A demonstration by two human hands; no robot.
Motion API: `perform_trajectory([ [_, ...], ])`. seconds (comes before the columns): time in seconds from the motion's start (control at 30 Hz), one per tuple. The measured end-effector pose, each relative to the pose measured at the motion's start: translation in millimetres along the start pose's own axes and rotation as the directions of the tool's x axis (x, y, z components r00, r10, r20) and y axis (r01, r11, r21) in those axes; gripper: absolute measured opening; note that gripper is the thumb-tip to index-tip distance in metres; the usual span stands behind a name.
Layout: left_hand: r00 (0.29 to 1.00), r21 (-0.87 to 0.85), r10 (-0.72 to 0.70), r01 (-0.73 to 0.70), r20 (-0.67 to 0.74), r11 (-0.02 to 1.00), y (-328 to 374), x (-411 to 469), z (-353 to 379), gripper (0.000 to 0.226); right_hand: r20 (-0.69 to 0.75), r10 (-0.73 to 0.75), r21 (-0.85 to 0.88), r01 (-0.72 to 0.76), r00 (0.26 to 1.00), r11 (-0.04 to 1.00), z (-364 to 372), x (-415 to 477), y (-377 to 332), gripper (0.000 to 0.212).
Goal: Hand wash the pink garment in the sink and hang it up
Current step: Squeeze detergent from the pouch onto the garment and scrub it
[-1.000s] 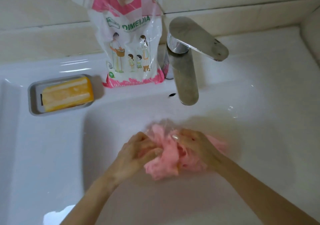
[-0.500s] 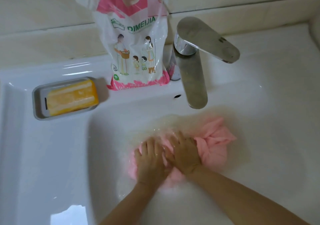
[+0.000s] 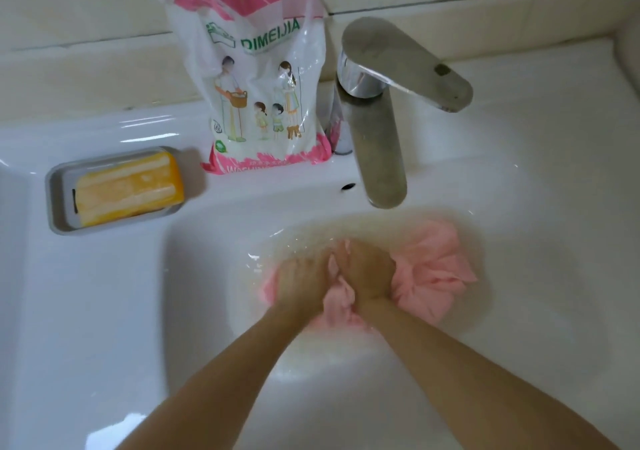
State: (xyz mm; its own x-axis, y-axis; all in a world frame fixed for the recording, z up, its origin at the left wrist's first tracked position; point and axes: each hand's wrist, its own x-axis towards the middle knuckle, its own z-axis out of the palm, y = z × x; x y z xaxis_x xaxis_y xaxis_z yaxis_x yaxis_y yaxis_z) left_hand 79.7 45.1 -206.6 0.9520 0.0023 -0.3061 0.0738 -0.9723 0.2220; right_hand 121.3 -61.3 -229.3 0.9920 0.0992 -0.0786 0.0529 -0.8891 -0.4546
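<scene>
The pink garment (image 3: 433, 273) lies bunched and wet in the shallow water of the white sink (image 3: 194, 311), under the tap's spout. My left hand (image 3: 301, 285) grips the garment's left part, and my right hand (image 3: 369, 273) grips its middle. The two hands sit close together with a fold of pink cloth squeezed up between them. Both are partly under water and blurred. A loose bundle of the fabric spreads out to the right of my right hand.
A steel tap (image 3: 381, 144) reaches over the back of the basin, its lever pointing right. A white and pink detergent bag (image 3: 263, 89) stands to the left of it. A yellow soap bar (image 3: 128, 189) lies in a grey dish (image 3: 55, 207) on the left ledge.
The garment, held up above the basin a second ago, has been pushed down into the water. My hands went from pressing it flat to bunching it between them.
</scene>
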Motion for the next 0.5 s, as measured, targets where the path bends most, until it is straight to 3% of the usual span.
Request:
perform_trajectory([
  [0.07, 1.0, -0.17, 0.012, -0.012, 0.003, 0.985, -9, -6, -6, 0.027, 0.128, 0.108, 0.255, -0.138, 0.986, 0.957, -8, 0, 4, 0.037],
  [0.1, 0.994, -0.257, 0.058, -0.081, -0.096, 0.963, -15, -14, -9, 0.029, 0.141, 0.095, 0.365, -0.141, 0.985, 0.92, -14, -3, 6, 0.036],
  [0.13, 0.977, -0.283, 0.1, -0.152, -0.188, 0.947, -21, -25, -8, 0.032, 0.111, 0.067, 0.415, -0.108, 0.992, 0.904, -24, -9, 7, 0.038],
  [0.2, 0.938, -0.128, 0.157, -0.205, -0.308, 0.97, -35, -49, 5, 0.046, -0.005, -0.082, 0.388, 0.077, 0.997, 0.919, -43, -31, 4, 0.036],
  [0.27, 0.958, -0.045, 0.119, -0.135, -0.26, 0.99, -37, -71, 19, 0.073, -0.03, -0.246, 0.387, 0.238, 0.969, 0.891, -52, -60, 2, 0.011],
  [0.3, 0.975, -0.04, 0.082, -0.092, -0.206, 0.995, -35, -80, 25, 0.087, -0.007, -0.296, 0.367, 0.278, 0.955, 0.888, -51, -72, 2, 0.009],
  [0.37, 0.981, -0.055, 0.038, -0.049, -0.191, 0.997, -30, -87, 37, 0.094, 0.065, -0.349, 0.226, 0.327, 0.935, 0.918, -36, -87, 1, 0.037],
  [0.43, 0.967, -0.067, 0.021, -0.039, -0.254, 0.997, -23, -89, 41, 0.081, 0.092, -0.299, -0.031, 0.303, 0.95, 0.952, -16, -85, -2, 0.05],
  [0.5, 0.947, -0.067, -0.001, -0.021, -0.322, 0.998, -20, -88, 43, 0.062, 0.103, -0.224, -0.134, 0.237, 0.969, 0.962, -3, -76, -10, 0.054],
])
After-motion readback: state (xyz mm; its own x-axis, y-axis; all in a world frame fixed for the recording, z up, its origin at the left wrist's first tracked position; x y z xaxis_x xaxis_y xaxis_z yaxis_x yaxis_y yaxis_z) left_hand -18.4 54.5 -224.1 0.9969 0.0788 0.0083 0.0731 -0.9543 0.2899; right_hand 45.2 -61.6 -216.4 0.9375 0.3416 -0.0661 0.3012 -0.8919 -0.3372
